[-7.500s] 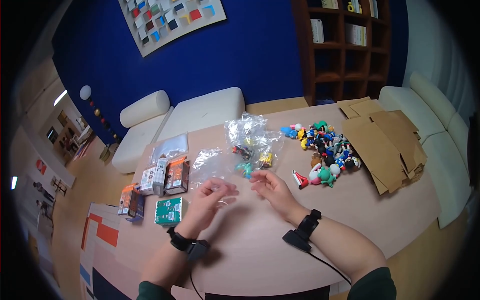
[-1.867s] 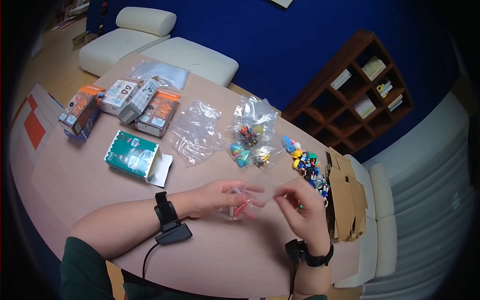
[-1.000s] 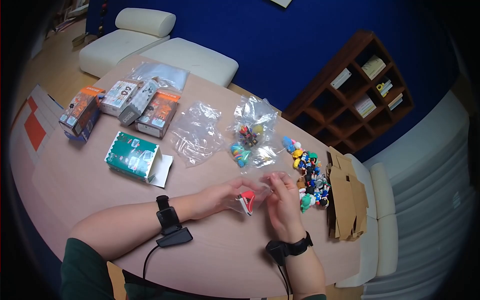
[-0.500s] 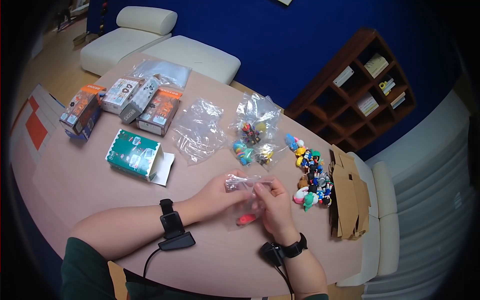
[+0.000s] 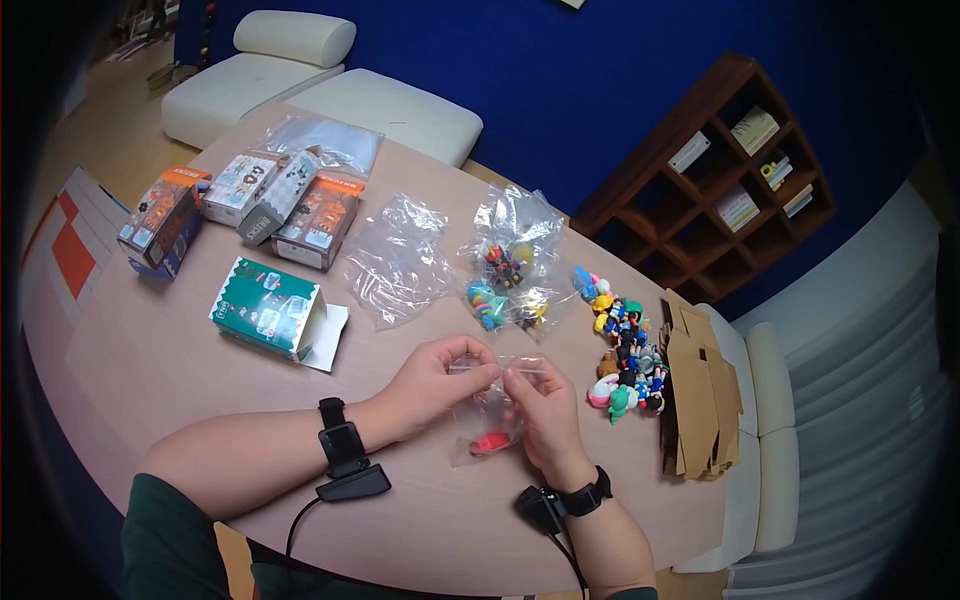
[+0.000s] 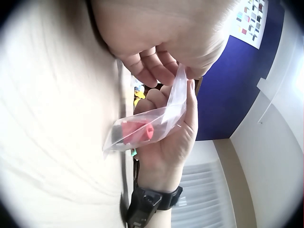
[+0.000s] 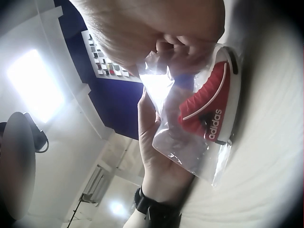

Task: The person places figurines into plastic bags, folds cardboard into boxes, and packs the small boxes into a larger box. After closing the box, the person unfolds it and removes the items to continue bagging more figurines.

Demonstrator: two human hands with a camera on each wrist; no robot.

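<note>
Bag of clear plastic [image 5: 478,414], a red-and-white toy sneaker [image 7: 209,102] inside it, hangs over the pale wood-toned bench [image 5: 420,530], its top edge pinched in the closed grip of the left hand [image 5: 432,391] and the right hand [image 5: 548,408].

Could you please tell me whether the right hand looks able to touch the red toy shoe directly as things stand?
Probably not: the red toy shoe sits inside the clear bag, whose film lies between, and the right hand is pinching the bag's upper edge.
</note>
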